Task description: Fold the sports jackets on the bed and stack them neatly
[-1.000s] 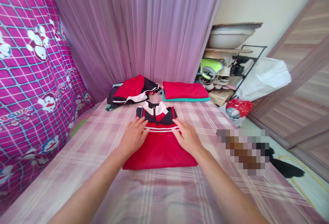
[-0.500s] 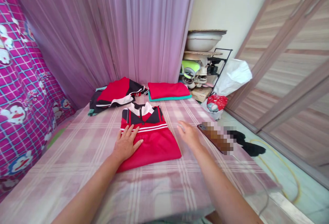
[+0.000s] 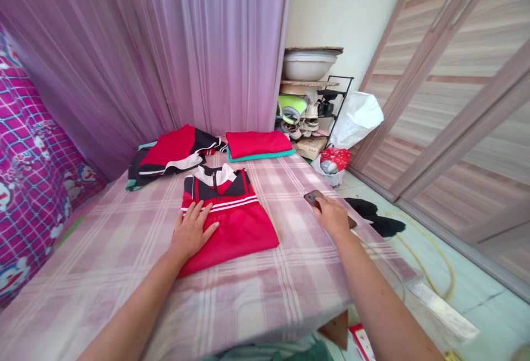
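Observation:
My left hand (image 3: 191, 232) lies flat with spread fingers on a folded red jacket (image 3: 240, 226), which has a black and white collar with a zip and white stripes across it. My right hand (image 3: 332, 215) is over a smartphone (image 3: 313, 197) near the right side of the bed, its fingers bent about the phone's edge. The hand covers the phone's middle; its camera end and a lower corner show. Farther back lie a red, black and white jacket (image 3: 176, 150), loosely laid, and a neatly folded red garment (image 3: 260, 143) with a teal layer beneath it.
The plaid sheet (image 3: 136, 250) covers the bed. Right of it stand a shoe rack (image 3: 339, 99) with a basin (image 3: 309, 65), a white bag (image 3: 360, 121) and a wardrobe (image 3: 434, 96). Black cloth (image 3: 385, 226) and a yellow hose (image 3: 447, 264) lie on the floor. A cable trails beside the phone.
My right hand has moved right, from the bare sheet beside the jacket onto the phone. The left hand stays on the jacket. The view has turned slightly right.

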`<state>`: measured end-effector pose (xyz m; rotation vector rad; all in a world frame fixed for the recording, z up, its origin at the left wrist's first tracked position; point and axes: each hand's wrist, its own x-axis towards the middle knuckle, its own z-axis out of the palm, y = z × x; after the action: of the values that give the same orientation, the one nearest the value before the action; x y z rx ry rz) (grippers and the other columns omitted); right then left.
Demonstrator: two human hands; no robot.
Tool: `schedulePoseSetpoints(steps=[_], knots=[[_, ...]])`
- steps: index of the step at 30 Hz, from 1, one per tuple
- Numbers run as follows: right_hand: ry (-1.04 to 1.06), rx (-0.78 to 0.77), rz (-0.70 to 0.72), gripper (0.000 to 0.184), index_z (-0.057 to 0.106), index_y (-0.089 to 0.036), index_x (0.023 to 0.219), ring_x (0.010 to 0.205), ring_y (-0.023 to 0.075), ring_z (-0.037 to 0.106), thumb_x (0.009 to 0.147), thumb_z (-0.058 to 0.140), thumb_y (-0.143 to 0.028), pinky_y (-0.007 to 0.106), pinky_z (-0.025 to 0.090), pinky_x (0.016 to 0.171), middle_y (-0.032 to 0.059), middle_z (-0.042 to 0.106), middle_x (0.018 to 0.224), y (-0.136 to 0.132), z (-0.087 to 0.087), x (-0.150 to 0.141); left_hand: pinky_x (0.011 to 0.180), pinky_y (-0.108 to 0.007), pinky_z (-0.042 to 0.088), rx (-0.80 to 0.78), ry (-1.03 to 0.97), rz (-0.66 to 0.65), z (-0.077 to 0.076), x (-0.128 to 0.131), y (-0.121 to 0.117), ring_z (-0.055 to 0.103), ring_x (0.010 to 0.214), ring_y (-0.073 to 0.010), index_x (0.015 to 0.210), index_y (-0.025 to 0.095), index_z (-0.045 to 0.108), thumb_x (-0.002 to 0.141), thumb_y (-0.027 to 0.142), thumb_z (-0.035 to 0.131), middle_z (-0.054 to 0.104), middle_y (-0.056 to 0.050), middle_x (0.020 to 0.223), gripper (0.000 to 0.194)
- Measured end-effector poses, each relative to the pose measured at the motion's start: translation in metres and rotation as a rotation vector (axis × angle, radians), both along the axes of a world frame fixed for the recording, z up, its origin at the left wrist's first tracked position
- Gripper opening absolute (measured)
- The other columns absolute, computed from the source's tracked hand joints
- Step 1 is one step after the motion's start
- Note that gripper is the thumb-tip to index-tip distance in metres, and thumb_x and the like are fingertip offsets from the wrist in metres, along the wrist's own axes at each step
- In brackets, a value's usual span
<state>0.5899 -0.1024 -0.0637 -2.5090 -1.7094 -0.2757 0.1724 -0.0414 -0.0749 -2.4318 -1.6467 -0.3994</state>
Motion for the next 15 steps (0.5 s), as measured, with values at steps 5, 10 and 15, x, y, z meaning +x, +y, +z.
schedulePoseSetpoints(steps=[5,10,15], knots=[[-0.016,-0.008,0.16,0.04,0.062,-0.014,0.128,0.119,0.0278,0.059,0.095,0.047,-0.03,0.037,0.046,0.097,0.0162,0.06,0.135,-0.004,-0.004,0.015,0.111,-0.06,0.033,0.001,-0.031,-0.007,-0.002,0.0,0.001,0.039,0.141,-0.0349,0.146,0.024,0.047,0.092,0.056,0.041,0.047,-0.014,0.151,0.063],[-0.011,-0.036,0.222,0.04,0.063,-0.014,0.127,0.12,0.0268,0.058,0.093,0.048,-0.027,0.035,0.044,0.099,0.0152,0.061,0.135,-0.005,-0.004,0.023,0.113,-0.058,0.032,-0.008,-0.019,0.002,-0.001,0.0,0.001,0.038,0.142,-0.0339,0.146,0.023,0.047,0.092,0.057,0.041,0.046,-0.013,0.152,0.064],[0.224,-0.028,0.19,0.039,0.065,-0.017,0.125,0.11,0.0242,0.063,0.091,0.048,-0.025,0.032,0.046,0.093,0.0115,0.069,0.123,0.004,0.012,0.036,0.112,-0.058,0.033,0.002,-0.021,-0.002,0.001,0.001,0.0,0.039,0.141,-0.034,0.146,0.023,0.047,0.093,0.056,0.04,0.046,-0.013,0.152,0.063]])
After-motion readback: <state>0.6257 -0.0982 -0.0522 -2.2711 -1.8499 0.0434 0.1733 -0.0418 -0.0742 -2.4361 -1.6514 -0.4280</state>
